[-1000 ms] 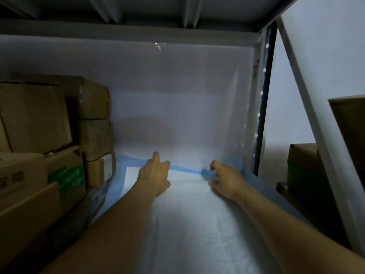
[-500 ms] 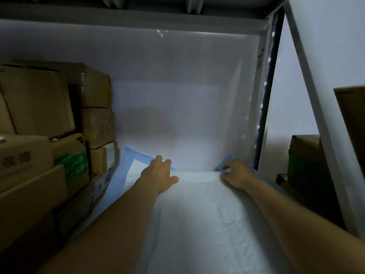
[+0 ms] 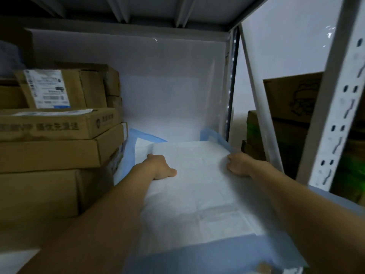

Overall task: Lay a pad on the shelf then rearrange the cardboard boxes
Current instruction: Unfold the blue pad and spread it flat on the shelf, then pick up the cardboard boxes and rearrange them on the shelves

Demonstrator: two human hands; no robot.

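Both hands sit nearer than a second ago: left hand (image 3: 161,168) flat on pad (image 3: 193,194), right hand (image 3: 240,165) pinching its edge. Pad nearly laid; cardboard boxes (image 3: 59,139) untouched.

White blue-edged pad (image 3: 197,186) flat on shelf; stacked cardboard boxes (image 3: 59,139) just left.

both hands (image 3: 161,167) (image 3: 238,165) pulled back from the shelf's rear edge, dragging the pad (image 3: 193,186) fwd w/ its far end folded over.

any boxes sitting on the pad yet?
No: the white, blue-edged pad carries only the two hands, and the cardboard boxes are stacked beside it on the left.
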